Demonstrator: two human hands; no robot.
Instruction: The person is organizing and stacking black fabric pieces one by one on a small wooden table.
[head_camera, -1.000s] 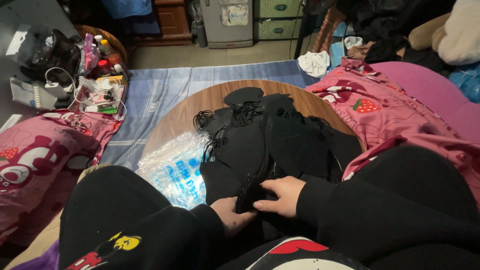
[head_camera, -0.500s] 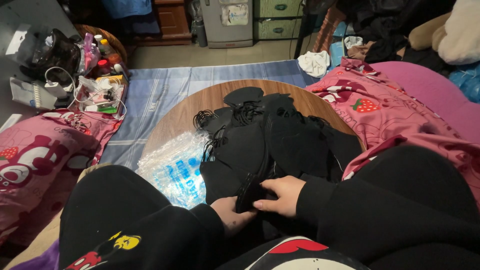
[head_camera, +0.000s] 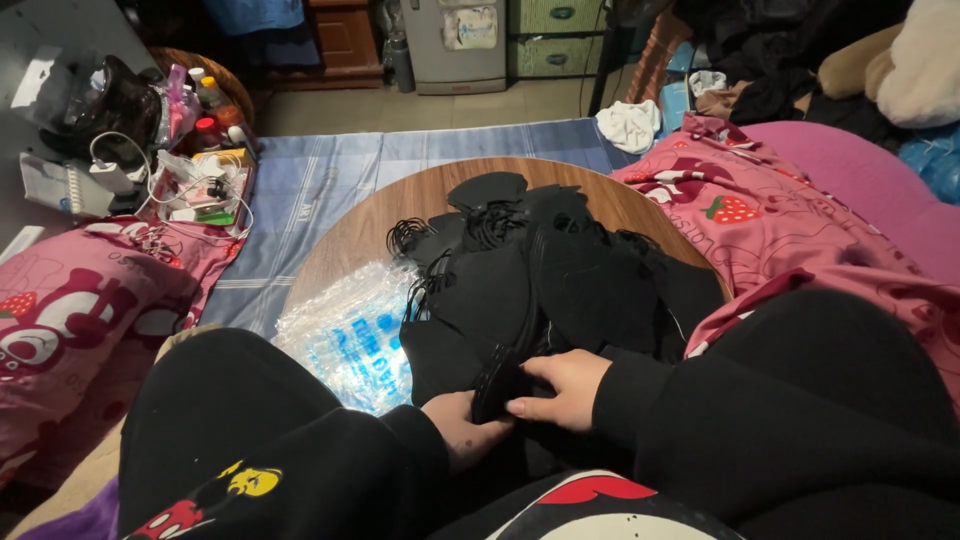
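At the near edge of the round wooden table (head_camera: 360, 235), the left hand (head_camera: 462, 428) and right hand (head_camera: 560, 385) meet on a small bundle of black face masks (head_camera: 497, 385); both sets of fingers are closed around it, the left from below with the palm turned up, the right from above with knuckles facing the camera. The bundle stands on edge between the hands, its long axis running away from the person toward the larger spread of black masks (head_camera: 560, 270) directly beyond. To the left of that spread lies a crinkled clear plastic bag (head_camera: 350, 330) with blue print, nearer the left hand.
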